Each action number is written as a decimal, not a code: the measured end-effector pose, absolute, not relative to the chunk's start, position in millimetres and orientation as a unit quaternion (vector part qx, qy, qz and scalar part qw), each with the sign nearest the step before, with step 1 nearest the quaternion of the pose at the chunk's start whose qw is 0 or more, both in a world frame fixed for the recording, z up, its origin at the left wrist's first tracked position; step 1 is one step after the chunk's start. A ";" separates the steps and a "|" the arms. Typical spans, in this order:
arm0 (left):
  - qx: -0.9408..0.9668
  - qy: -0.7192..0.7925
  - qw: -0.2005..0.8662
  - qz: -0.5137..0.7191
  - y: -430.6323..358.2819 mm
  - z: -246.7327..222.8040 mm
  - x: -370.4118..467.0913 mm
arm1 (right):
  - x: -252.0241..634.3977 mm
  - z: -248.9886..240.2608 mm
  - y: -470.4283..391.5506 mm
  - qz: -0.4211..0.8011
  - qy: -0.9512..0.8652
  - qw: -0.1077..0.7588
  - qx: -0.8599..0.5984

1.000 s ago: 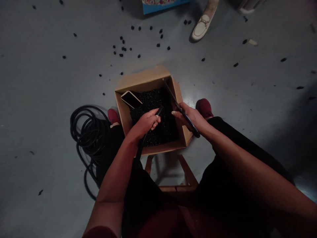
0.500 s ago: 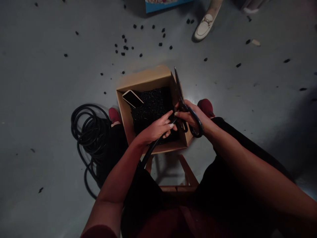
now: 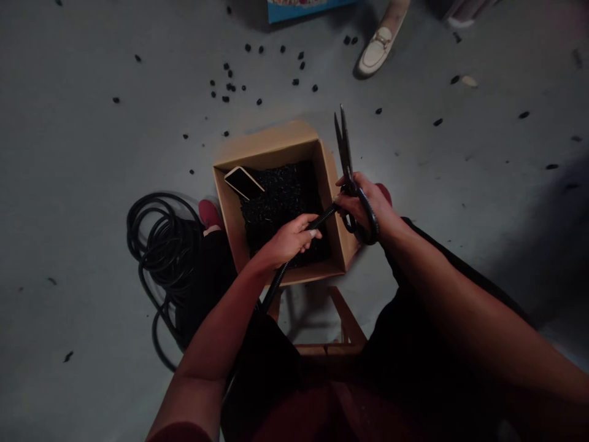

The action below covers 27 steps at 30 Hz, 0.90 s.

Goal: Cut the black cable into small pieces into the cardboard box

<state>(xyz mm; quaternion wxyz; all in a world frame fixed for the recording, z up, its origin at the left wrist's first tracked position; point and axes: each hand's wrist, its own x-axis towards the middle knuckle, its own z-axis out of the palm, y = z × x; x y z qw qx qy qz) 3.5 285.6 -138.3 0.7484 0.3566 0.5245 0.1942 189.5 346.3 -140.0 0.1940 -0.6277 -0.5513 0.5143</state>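
A black corrugated tube [image 3: 323, 217] runs up from my lap, through my left hand [image 3: 294, 238], to the fingertips of my right hand. The left fingers are closed around it, over the cardboard box. My right hand [image 3: 368, 199] holds black-handled scissors [image 3: 346, 147], blades slightly apart and pointing away from me. Its thumb and fingertips also pinch the tube's end near the box's right edge. In the cardboard box [image 3: 271, 152] lie many small black cut pieces [image 3: 280, 196]. A phone-like dark slab with a light edge [image 3: 245, 183] leans in its far left corner.
A coil of black tubing [image 3: 163, 245] lies on the floor at my left. Small black pieces [image 3: 229, 87] are scattered beyond the box. Another person's foot in a white shoe [image 3: 376, 54] and a blue box [image 3: 304, 9] are at the far side. A wooden stool [image 3: 347, 316] stands below me.
My right hand has moved slightly right, drawing the tube's end away from my left hand, so a longer stretch shows between them. The scissor blades now show apart and clear of the box.
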 end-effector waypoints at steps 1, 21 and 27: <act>0.380 0.536 0.729 0.190 285.8 -140.2 3.8 | 187.9 -140.5 345.8 0.520 -0.545 0.199 -0.627; 0.426 0.625 0.595 0.270 319.2 -132.2 -47.7 | 177.8 -133.3 330.4 0.497 -0.642 0.091 -0.577; 0.377 0.626 0.620 0.287 321.0 -128.0 -45.7 | 174.1 -129.8 324.9 0.517 -0.668 0.029 -0.534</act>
